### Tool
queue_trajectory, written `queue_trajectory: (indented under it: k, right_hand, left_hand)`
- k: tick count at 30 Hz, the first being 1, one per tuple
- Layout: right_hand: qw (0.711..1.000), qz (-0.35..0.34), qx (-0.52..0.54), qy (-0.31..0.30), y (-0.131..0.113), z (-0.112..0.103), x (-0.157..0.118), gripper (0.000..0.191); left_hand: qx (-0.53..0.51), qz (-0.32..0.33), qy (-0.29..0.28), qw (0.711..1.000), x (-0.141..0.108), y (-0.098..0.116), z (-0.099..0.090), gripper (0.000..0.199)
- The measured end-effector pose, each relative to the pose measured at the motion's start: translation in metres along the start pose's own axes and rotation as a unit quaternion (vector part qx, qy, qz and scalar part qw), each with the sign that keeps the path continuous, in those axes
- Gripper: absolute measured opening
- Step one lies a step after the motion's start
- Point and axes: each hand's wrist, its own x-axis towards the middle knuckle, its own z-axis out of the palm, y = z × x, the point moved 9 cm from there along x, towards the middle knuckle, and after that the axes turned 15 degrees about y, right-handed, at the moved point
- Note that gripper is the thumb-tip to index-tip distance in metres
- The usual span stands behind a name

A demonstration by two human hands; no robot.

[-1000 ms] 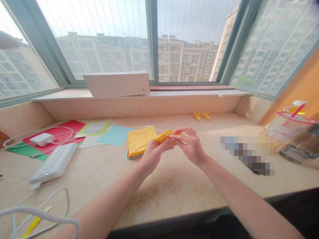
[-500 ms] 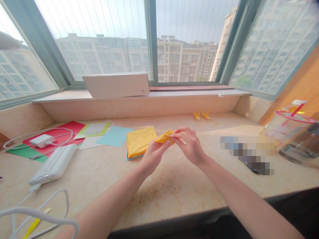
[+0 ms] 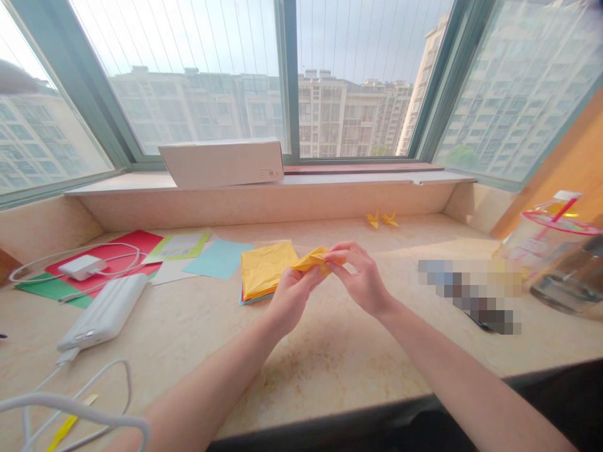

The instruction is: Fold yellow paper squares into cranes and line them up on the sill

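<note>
Nearest, a looped white cable (image 3: 70, 402) lies left of and nearer than the fingers. The left hand (image 3: 292, 295) and right hand (image 3: 360, 279) pinch the folded yellow paper (image 3: 311, 258) between thumbs and fingertips, above the stone counter (image 3: 339, 383). Just left of the left fingers sits a stack of yellow squares (image 3: 267, 267). Beyond the fingers, to the right, stand two small yellow folded figures (image 3: 381, 219); farther, leftward, a white box (image 3: 222, 164).

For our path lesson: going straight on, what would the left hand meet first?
Past the folded yellow paper it holds, the left hand would probably meet the right hand; depth is unclear.
</note>
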Motion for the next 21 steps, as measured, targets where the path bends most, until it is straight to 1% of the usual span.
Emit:
queue_trajectory:
  k: [2, 4, 7, 11, 14, 19, 21]
  right_hand:
    - [1.0, -0.005, 0.001, 0.004, -0.001, 0.0, -0.001, 0.011]
    - [1.0, -0.009, -0.002, 0.004, -0.003, 0.002, -0.002, 0.011]
    - [1.0, -0.002, -0.006, 0.004, -0.004, 0.002, -0.002, 0.014]
    - [0.999, 0.03, -0.002, 0.039, 0.001, -0.005, 0.001, 0.022]
    - [0.997, 0.042, 0.002, 0.066, 0.003, -0.011, 0.001, 0.02]
    - [0.998, 0.043, -0.003, 0.049, 0.001, -0.007, -0.001, 0.006]
    - [0.997, 0.059, 0.008, 0.052, 0.002, -0.005, -0.001, 0.009]
  left_hand:
    - [0.015, 0.009, 0.008, 1.0, 0.0, 0.0, -0.001, 0.025]
    - [0.028, 0.022, 0.031, 0.999, 0.002, 0.001, -0.005, 0.025]
    - [0.021, 0.038, 0.064, 0.997, 0.005, 0.002, -0.011, 0.025]
    - [0.001, 0.044, 0.095, 0.995, 0.007, 0.006, -0.016, 0.024]
    - [0.006, 0.043, 0.126, 0.991, 0.008, 0.008, -0.022, 0.023]
    - [0.009, 0.047, 0.135, 0.99, 0.008, 0.01, -0.023, 0.019]
    - [0.008, 0.049, 0.132, 0.99, 0.007, 0.01, -0.023, 0.018]
